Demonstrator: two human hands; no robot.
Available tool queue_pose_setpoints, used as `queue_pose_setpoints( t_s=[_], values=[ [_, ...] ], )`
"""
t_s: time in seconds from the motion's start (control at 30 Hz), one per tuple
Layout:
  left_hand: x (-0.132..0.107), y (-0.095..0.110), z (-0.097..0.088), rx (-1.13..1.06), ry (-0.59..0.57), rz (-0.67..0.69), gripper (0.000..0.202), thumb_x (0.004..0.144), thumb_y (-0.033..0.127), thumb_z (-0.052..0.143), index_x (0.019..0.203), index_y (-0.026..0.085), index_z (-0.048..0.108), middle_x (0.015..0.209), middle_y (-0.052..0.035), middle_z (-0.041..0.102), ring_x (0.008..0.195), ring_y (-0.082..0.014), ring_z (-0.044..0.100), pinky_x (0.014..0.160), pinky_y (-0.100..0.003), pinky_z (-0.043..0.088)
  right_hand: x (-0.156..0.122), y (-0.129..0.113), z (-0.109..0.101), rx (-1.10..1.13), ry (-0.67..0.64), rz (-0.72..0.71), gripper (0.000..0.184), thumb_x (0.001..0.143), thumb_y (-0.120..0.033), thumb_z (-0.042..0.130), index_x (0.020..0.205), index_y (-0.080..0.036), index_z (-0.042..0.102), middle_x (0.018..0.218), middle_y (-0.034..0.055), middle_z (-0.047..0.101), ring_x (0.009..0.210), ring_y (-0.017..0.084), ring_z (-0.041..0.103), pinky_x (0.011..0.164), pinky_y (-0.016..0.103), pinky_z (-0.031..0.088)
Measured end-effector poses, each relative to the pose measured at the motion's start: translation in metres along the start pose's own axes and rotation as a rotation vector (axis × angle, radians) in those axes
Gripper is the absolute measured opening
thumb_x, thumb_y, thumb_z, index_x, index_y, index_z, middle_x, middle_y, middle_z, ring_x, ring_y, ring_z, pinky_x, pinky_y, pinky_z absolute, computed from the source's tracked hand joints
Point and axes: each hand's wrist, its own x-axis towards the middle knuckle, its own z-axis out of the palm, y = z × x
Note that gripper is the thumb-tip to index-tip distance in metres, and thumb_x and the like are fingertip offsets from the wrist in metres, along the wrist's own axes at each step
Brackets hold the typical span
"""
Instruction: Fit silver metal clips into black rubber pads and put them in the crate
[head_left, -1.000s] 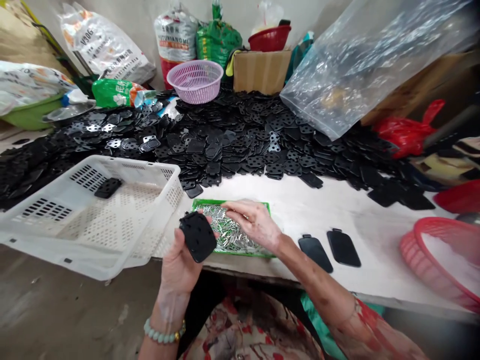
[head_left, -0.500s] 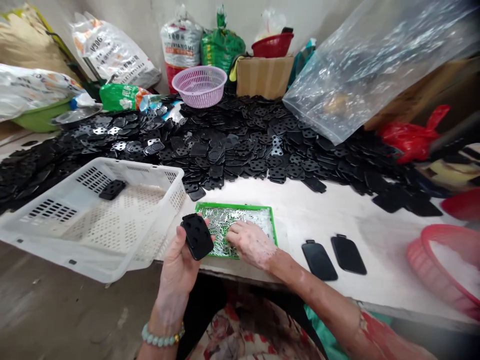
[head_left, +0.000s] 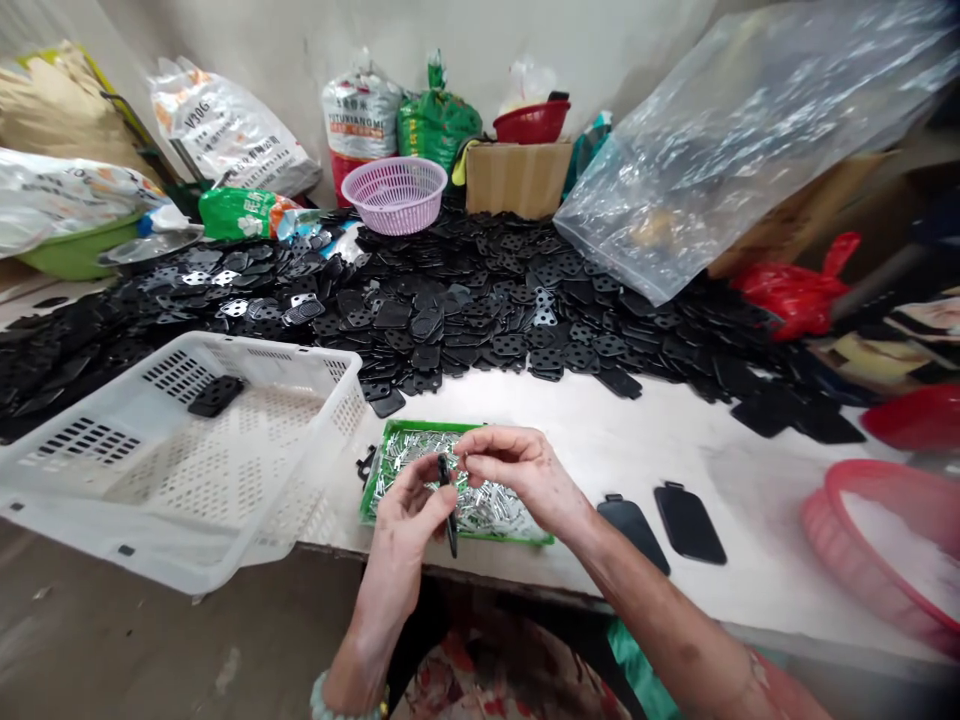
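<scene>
Edge-on between the thumb and fingers of my left hand (head_left: 409, 525) is a black plastic plate (head_left: 450, 510). The fingertips of my right hand (head_left: 525, 470) are pinched together at the plate's upper end; what they hold, if anything, is too small to make out. Beneath both hands lies a shallow green tray (head_left: 420, 427) filled with small silvery metal pins (head_left: 491, 505). Right of my right forearm, two flat black plates (head_left: 690, 522) with small end tabs rest on the table, the nearer one partly hidden by the arm.
A white perforated crate (head_left: 247, 480) holding a black piece (head_left: 216, 396) stands at left. A broad heap of black plates (head_left: 480, 320) spans the table's back. A pink basket (head_left: 885, 560) is at right, a purple basket (head_left: 395, 198) behind the heap. Clear plastic sheeting (head_left: 720, 150) hangs at back right.
My right hand has lifted from the pin tray to the plate's edge. My left hand has moved right over the tray and turned the plate edge-on. The view has shifted slightly.
</scene>
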Motion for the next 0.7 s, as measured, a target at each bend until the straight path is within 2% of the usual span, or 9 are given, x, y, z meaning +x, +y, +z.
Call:
queue_pose_setpoints(
  t_s=[0.07,0.2,0.4,0.53,0.7],
  values=[
    [0.0,0.005,0.004,0.144,0.022,0.043,0.045,0.067,0.037,0.082,0.107,0.02,0.069,0.099,-0.0029,0.067,0.064,-0.0087,0.053,0.051,-0.019,0.039,-0.001,0.003,0.0,0.051,0.038,0.007,0.013,0.071,-0.024,0.077,0.082,-0.018,0.076,0.073,0.0011,0.07,0.059,0.01,0.059,0.061,0.022,0.049],
    [0.0,0.011,0.01,0.332,0.01,0.058,0.049,0.067,0.043,0.08,0.108,0.018,0.066,0.089,-0.0011,0.063,0.056,-0.0075,0.041,0.05,-0.022,0.035,-0.001,0.011,-0.003,0.081,0.085,-0.007,0.01,0.072,-0.024,0.077,0.078,-0.017,0.077,0.067,0.0001,0.067,0.058,0.009,0.056,0.06,0.02,0.046],
    [0.001,0.01,0.01,0.439,-0.054,0.037,0.05,0.071,0.049,0.076,0.11,0.02,0.064,0.089,0.0006,0.058,0.055,-0.0074,0.035,0.051,-0.024,0.03,-0.002,0.011,-0.004,-0.053,0.144,-0.106,0.006,0.072,-0.022,0.077,0.076,-0.019,0.076,0.069,-0.0012,0.066,0.062,0.01,0.055,0.059,0.02,0.045],
    [0.0,0.01,0.01,0.456,-0.064,0.033,0.05,0.072,0.05,0.075,0.109,0.02,0.063,0.087,0.0011,0.056,0.056,-0.0084,0.035,0.052,-0.025,0.03,-0.005,0.009,-0.004,-0.273,0.148,-0.279,0.004,0.077,-0.016,0.073,0.078,-0.019,0.075,0.076,0.0006,0.068,0.07,0.013,0.06,0.063,0.022,0.048],
    [0.0,0.012,0.012,0.469,-0.068,0.027,0.048,0.072,0.049,0.075,0.108,0.019,0.064,0.08,0.0024,0.053,0.055,-0.0092,0.033,0.051,-0.026,0.029,-0.009,0.008,-0.006,-0.773,0.081,-0.679,0.013,0.09,-0.012,0.058,0.089,-0.018,0.071,0.087,0.0058,0.069,0.08,0.015,0.065,0.071,0.025,0.052]
  ],
)
